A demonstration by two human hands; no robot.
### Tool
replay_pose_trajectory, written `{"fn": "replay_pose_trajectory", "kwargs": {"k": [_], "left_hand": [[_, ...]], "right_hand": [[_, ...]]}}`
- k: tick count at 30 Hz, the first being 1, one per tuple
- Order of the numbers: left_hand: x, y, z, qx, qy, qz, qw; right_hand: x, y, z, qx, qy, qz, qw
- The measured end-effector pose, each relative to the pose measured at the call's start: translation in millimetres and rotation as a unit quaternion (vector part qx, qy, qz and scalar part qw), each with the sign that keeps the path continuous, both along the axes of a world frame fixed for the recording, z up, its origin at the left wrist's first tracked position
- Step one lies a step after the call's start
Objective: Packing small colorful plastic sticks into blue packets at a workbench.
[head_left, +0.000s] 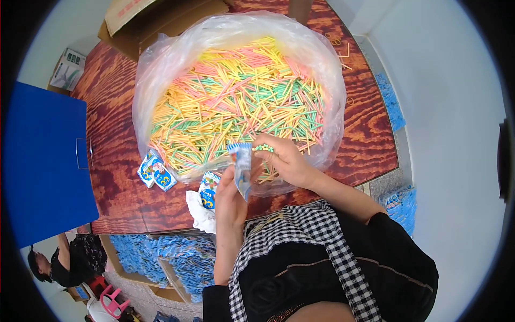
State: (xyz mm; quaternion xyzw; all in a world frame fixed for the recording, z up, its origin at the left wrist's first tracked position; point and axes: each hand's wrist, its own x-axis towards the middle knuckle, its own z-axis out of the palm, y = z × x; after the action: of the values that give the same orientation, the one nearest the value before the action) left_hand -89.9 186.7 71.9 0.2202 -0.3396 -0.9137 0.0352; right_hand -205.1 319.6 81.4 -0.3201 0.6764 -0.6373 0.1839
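Note:
My left hand [229, 199] is closed on a small blue-and-white packet [241, 170], held upright at the near edge of the bag. Right beside it, my right hand [287, 162] grips a bundle of thin pastel sticks [263, 148], their ends bunched toward the packet's top. Whether any sticks are inside the packet is hidden. Behind both hands a large clear plastic bag [335, 102] lies open, heaped with loose pink, yellow and green sticks [236, 102]. Another blue-and-white packet [208, 189] and a crumpled white cloth [200, 213] lie next to my left wrist.
Several packets [161, 176] lie left of the bag on the red wood-grain table [115, 145]. A cardboard box [120, 40] stands behind, rubber bands [333, 38] at the far right. A blue panel [51, 161] borders the left. Below are cartons of blue packets [139, 255] and another person [70, 263].

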Motion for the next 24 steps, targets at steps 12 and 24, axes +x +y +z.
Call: {"fn": "replay_pose_trajectory", "kwargs": {"k": [12, 24], "left_hand": [[22.5, -14.2, 9.7, -0.582, 0.110, -0.017, 0.806], [22.4, -21.4, -30.1, -0.256, -0.025, 0.168, 0.952]], "right_hand": [[-1.7, 3.2, -1.3, -0.005, -0.018, 0.055, 0.998], [0.3, 2.9, -1.4, -0.015, 0.000, 0.062, 0.998]]}}
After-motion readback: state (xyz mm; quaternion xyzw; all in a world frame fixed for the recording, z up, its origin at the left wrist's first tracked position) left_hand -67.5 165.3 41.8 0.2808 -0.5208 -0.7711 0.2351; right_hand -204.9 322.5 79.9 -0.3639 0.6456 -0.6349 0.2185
